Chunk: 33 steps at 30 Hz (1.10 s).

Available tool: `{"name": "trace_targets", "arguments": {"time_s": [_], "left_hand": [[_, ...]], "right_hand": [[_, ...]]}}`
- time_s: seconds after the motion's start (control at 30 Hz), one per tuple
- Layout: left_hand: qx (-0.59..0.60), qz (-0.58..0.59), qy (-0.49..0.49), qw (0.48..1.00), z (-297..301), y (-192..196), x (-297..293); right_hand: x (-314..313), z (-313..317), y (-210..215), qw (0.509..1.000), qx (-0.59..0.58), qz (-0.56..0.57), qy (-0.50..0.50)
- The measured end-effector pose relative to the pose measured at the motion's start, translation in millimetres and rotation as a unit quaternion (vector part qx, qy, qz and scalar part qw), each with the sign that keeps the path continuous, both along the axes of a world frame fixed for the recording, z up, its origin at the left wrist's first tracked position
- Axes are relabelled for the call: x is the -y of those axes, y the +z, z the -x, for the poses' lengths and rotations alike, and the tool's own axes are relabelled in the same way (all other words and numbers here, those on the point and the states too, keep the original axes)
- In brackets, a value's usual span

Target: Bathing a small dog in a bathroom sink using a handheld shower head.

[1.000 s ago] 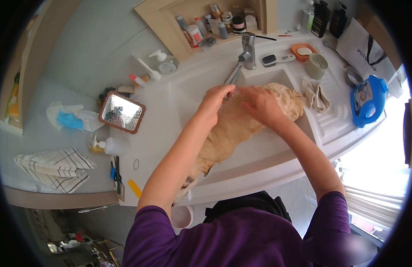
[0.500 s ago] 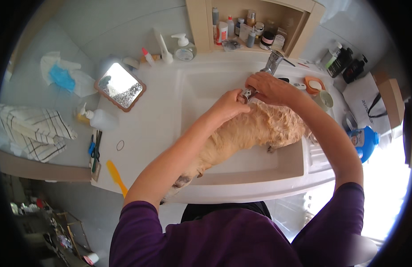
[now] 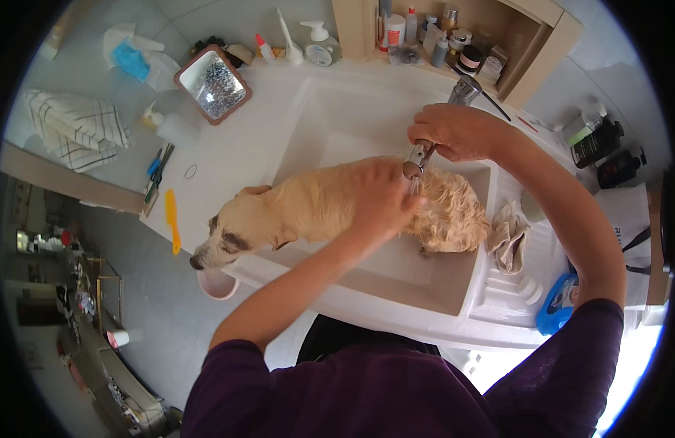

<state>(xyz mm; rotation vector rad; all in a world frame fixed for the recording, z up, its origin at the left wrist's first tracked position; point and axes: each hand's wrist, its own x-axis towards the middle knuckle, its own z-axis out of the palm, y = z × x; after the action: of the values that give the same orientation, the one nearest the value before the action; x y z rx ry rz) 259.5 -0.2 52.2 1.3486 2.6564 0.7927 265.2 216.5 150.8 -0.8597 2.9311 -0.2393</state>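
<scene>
A light tan dog [image 3: 308, 203] with dark patches on its face stands in the white sink [image 3: 367, 288], its head over the near left rim. Wet, curly fur covers its hindquarters. My right hand [image 3: 454, 133] is closed on the chrome faucet spout [image 3: 418, 157], and thin streams of water run from its end. Just below, my left hand [image 3: 385, 198] rests on the dog's back with stretched fingers, slightly blurred.
A framed mirror [image 3: 215, 84] and yellow comb [image 3: 171, 221] lie on the left counter. To the right are a crumpled cloth [image 3: 510, 237], a blue bottle [image 3: 556, 305] and dark bottles [image 3: 599, 146]. A shelf [image 3: 432, 55] holds several jars behind the sink.
My left hand has left the spout and moved down onto the dog's back. Water now runs from the spout. The view has shifted, bringing the dog's head into sight.
</scene>
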Motion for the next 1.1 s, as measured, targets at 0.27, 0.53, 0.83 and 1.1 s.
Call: {"name": "trace_targets", "arguments": {"time_s": [0.27,0.53,0.83,1.1], "left_hand": [[-0.091,-0.121,-0.095,0.984,-34,-16,-25],[-0.087,-0.128,-0.002,0.988,26,-21,36],[-0.046,-0.139,-0.049,0.988,-31,-8,-52],[-0.117,-0.117,-0.083,0.983,8,-12,-14]], "right_hand": [[-5,7,-26,0.999,-0.036,0.032,-0.026],[-34,12,-66,0.994,-0.07,0.055,-0.057],[-35,27,-60,0.989,0.011,0.124,-0.085],[-43,21,-59,0.986,0.004,0.148,-0.079]]}}
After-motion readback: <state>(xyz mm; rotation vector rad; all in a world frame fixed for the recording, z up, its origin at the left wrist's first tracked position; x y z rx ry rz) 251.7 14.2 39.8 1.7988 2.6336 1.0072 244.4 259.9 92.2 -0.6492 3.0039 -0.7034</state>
